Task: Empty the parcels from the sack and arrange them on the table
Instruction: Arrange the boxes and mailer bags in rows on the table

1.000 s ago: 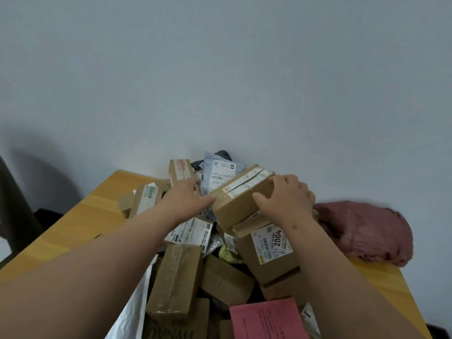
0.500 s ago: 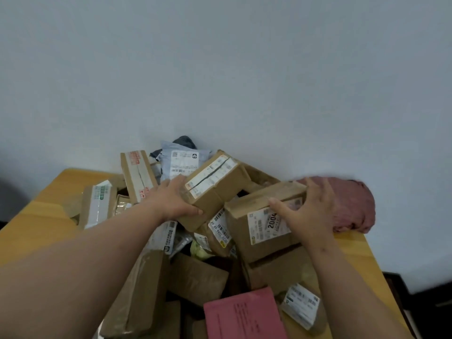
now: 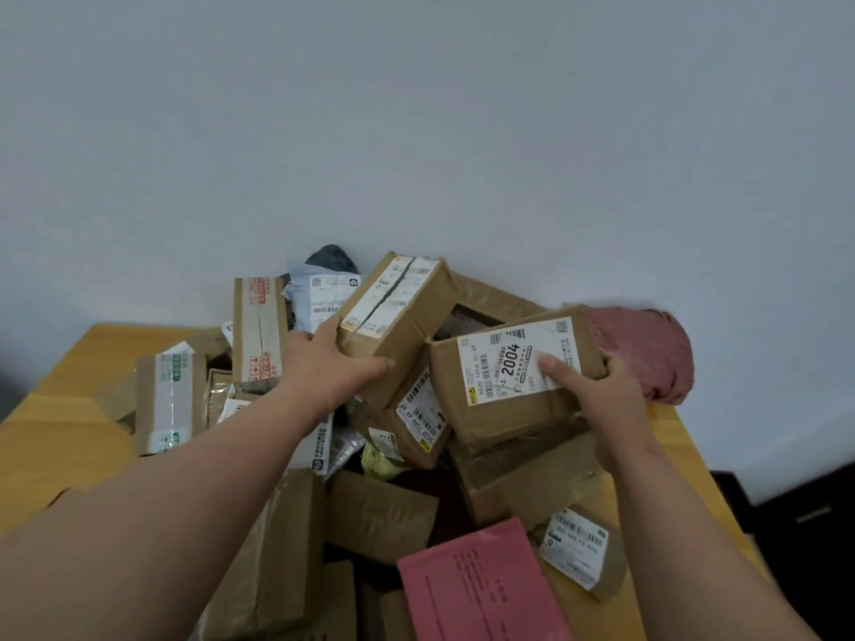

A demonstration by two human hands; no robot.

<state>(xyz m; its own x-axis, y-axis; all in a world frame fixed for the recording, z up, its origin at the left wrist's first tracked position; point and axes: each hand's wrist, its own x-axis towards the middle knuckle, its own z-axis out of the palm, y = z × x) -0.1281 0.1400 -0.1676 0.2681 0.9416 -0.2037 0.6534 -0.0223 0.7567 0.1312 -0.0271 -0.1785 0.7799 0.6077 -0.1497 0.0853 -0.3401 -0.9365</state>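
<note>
My left hand [image 3: 331,363] holds a taped box [image 3: 398,316], my right hand [image 3: 601,390] holds the "2004" box [image 3: 509,377], lifted off the pile [image 3: 379,511] on the surface [image 3: 60,437], I think to sort them.

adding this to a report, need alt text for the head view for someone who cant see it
Two bare hands each grip a taped cardboard box above a heap of parcels on a wooden table: the left hand holds a tilted box, the right hand a box labelled 2004. A pink parcel lies nearest; a reddish sack sits against the wall.
</note>
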